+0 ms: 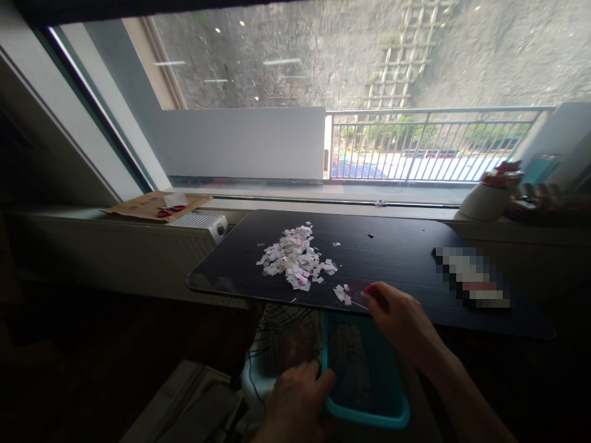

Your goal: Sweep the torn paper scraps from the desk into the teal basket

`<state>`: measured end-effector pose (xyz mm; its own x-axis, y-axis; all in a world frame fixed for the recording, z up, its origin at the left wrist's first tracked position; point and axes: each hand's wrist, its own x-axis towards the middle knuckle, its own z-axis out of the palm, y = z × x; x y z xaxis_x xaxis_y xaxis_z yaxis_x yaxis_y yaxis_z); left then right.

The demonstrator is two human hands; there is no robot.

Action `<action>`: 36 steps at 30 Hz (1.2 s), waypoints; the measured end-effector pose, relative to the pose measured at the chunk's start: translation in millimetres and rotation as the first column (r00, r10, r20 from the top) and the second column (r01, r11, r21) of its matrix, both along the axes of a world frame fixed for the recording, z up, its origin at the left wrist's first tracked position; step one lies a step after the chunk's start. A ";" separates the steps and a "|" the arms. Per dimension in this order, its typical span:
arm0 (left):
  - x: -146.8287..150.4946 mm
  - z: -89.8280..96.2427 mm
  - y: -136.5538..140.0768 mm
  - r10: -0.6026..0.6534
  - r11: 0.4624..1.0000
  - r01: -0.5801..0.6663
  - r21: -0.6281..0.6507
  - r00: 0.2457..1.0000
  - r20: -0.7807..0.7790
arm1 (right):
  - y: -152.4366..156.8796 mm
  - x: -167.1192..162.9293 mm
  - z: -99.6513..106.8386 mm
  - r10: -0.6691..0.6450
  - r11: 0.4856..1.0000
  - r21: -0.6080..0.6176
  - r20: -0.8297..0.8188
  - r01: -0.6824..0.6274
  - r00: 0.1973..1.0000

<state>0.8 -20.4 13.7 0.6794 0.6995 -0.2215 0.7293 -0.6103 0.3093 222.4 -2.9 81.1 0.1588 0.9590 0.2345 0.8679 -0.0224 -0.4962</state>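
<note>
My left hand [299,397] is closed on the left rim of a turquoise plastic bin [369,418], held just under the table's front edge. Paper scraps [353,354] lie inside the bin. Above its far end, my right hand [397,311] pinches a thin, see-through reddish plastic piece [357,289] at the edge of the tabletop; its exact kind is unclear. That piece touches or lies right beside a small clump of paper scraps [342,295]. Farther back and left, a larger pile of white and pinkish paper scraps [295,255] covers part of the black table [392,258].
A pixelated flat object [473,277] lies at the table's right. On the sill sit a brown paper envelope [133,206] with red-handled scissors [170,211] and a white pot [484,200]. A pale stool [258,381] with dark wires stands below, left of the bin.
</note>
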 end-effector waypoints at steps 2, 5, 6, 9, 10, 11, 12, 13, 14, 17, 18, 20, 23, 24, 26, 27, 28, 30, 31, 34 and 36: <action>-0.5 -1.1 0.1 0.002 1.000 -0.002 -0.003 1.000 -0.004 | -0.8 3.0 0.4 -0.046 0.999 -0.011 0.041 0.046 0.998; -0.7 -2.6 -1.1 0.013 0.999 -0.013 0.036 1.000 0.018 | 0.5 4.5 0.3 -0.063 0.998 0.014 0.034 0.063 0.997; -0.5 -3.0 -1.6 0.016 0.999 -0.018 0.050 0.999 0.029 | 2.0 3.0 0.1 -0.040 0.999 0.024 0.014 0.039 0.999; 0.0 -3.8 -2.2 0.014 0.999 -0.016 0.050 0.999 0.046 | 6.4 -3.9 -1.0 0.054 0.998 0.032 -0.038 -0.053 0.998; -0.1 -3.9 -2.1 0.009 0.999 -0.011 0.040 0.999 0.045 | 6.8 -5.0 -1.4 0.067 0.997 0.026 -0.043 -0.066 0.997; -0.4 -3.9 -1.9 0.005 0.999 -0.007 0.032 0.999 0.040 | 6.5 -4.9 -1.8 0.071 0.997 0.015 -0.040 -0.070 0.997; -0.7 -3.8 -1.6 0.005 1.000 -0.006 0.028 0.999 0.034 | 5.4 -3.6 -2.0 0.065 0.998 0.004 -0.031 -0.064 0.997; -1.1 -3.4 -1.3 0.007 1.000 -0.008 0.029 1.000 0.028 | 4.1 -1.2 -2.1 0.051 0.999 -0.003 -0.019 -0.051 0.999; -1.4 -2.9 -1.1 0.012 0.999 -0.013 0.033 1.000 0.025 | 2.7 1.6 -2.2 0.031 1.000 0.000 -0.008 -0.031 0.999; -1.1 -0.7 -1.2 0.019 0.999 -0.020 0.040 0.999 0.026 | 2.1 7.0 -2.3 -0.035 0.998 0.049 0.025 0.033 0.999; -0.6 -0.1 -1.3 0.015 0.999 -0.016 0.035 1.000 0.026 | 3.5 6.3 -2.4 -0.050 0.997 0.064 0.038 0.047 0.998; 0.8 0.6 -1.7 0.003 1.000 -0.003 0.023 1.000 0.017 | 8.2 0.8 -3.1 -0.049 0.997 0.069 0.060 0.045 0.997; 2.9 0.6 -1.9 -0.007 1.000 0.007 0.024 1.000 0.000 | 15.5 -11.3 -4.3 0.035 0.998 0.056 0.035 -0.037 0.999; 3.5 0.6 -1.8 -0.006 0.999 0.006 0.032 1.000 0.000 | 17.2 -14.3 -4.6 0.068 0.996 0.057 0.016 -0.069 0.998; 4.6 0.8 -1.1 -0.010 0.999 0.009 0.044 1.000 0.010 | 19.4 -17.1 -5.2 0.097 0.993 0.062 -0.010 -0.096 0.995; 5.2 0.9 -0.5 -0.017 0.999 0.016 0.043 1.000 0.016 | 20.1 -17.1 -5.5 0.087 0.994 0.064 -0.011 -0.086 0.996; 5.8 1.1 0.0 -0.028 0.999 0.027 0.036 0.999 0.020 | 20.6 -16.7 -5.9 0.071 0.995 0.066 -0.005 -0.070 0.997; 6.9 1.2 0.8 -0.043 0.999 0.042 0.028 0.999 0.028 | 20.8 -17.3 -6.9 0.060 0.996 0.065 0.010 -0.060 0.998; 7.4 1.1 0.8 -0.048 0.998 0.047 0.030 0.998 0.031 | 20.3 -19.0 -7.3 0.075 0.995 0.064 0.011 -0.075 0.997; 8.8 1.1 -0.8 -0.047 0.998 0.046 0.046 0.999 0.026 | 13.7 -31.4 -8.3 0.155 0.985 0.081 -0.023 -0.152 0.988; 9.7 1.9 -2.4 -0.045 0.998 0.045 0.041 0.999 0.012 | 5.0 -41.3 -8.5 0.214 0.975 0.082 -0.065 -0.209 0.975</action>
